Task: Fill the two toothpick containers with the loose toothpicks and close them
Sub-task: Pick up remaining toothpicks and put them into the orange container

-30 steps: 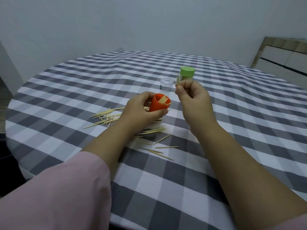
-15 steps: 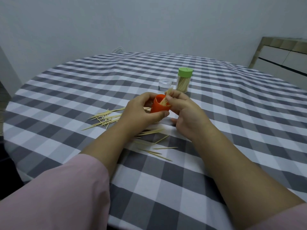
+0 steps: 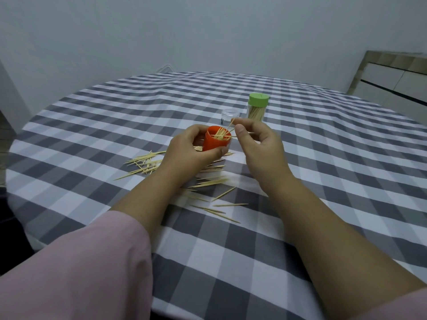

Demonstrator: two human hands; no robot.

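centrally, both forearms reach up the frame over the bench [image 3: 323,158]. left hand [image 3: 187,153] wraps a tilted orange cup [image 3: 215,140] part-full of picks. right hand [image 3: 258,144] pinches one pick [image 3: 231,125] at its rim. more picks [image 3: 147,161] lie below.

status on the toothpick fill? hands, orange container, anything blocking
Left hand grips orange container, open, partly filled. Right hand pinches one toothpick over its mouth. Loose toothpicks remain on tablecloth; green-lidded container closed. Nothing blocking.
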